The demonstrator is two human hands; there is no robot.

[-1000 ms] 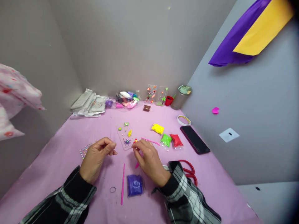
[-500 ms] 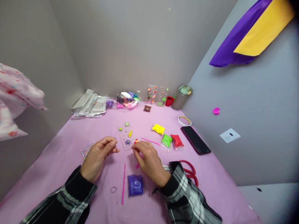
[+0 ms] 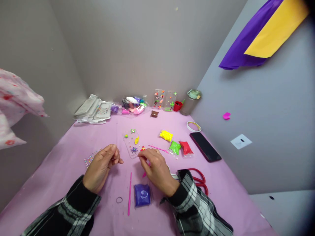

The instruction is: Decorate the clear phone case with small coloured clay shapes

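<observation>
My left hand [image 3: 102, 167] hovers over the table beside the sheet of small gems [image 3: 89, 159], thumb and fingertips pressed together; whatever they pinch is too small to make out. My right hand [image 3: 157, 168] is closed too, thumb against forefinger, at the lower right of a clear phone case [image 3: 130, 151]. Its fingertips hide any small thing between them. On the case are a purple spider-like shape [image 3: 134, 149], a yellow leaf shape [image 3: 136, 140] and a white-and-green flower [image 3: 133, 130]. A pink clay tool [image 3: 130, 193] and a blue clay packet [image 3: 142, 195] lie between my forearms.
Yellow [image 3: 166, 135], green [image 3: 175, 147] and red clay packets [image 3: 186, 148] lie right of the case, near a dark phone [image 3: 205, 147]. Red-handled scissors [image 3: 203, 180] sit beside my right sleeve. A bottle [image 3: 191, 103], red cup [image 3: 177, 106] and bagged clay [image 3: 134, 105] stand along the back.
My left hand has drawn slightly left, away from the right one, and its fingers have shifted. The right hand keeps its pinch near the case. The whole view has shifted slightly.
</observation>
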